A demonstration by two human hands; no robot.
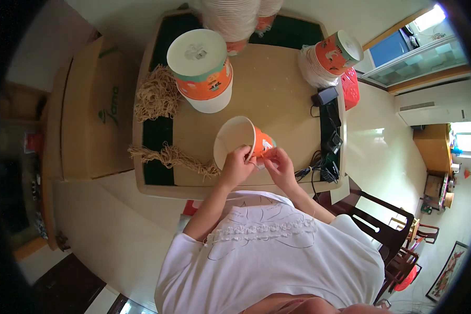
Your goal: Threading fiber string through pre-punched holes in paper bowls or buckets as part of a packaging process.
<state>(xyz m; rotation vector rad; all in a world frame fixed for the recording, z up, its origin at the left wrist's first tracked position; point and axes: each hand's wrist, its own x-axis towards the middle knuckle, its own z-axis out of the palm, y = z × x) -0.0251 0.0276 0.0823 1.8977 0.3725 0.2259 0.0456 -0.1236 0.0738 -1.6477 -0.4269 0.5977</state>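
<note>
One tilted paper tub is over the table's near half, right of bundled twine. From afar, I see the left hand clamped on its rim; close beside, the right hand's fingertips meet its orange side, whether gripping I cannot tell.

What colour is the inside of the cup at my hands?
White; the cup's inside shows best in the head view.
</note>
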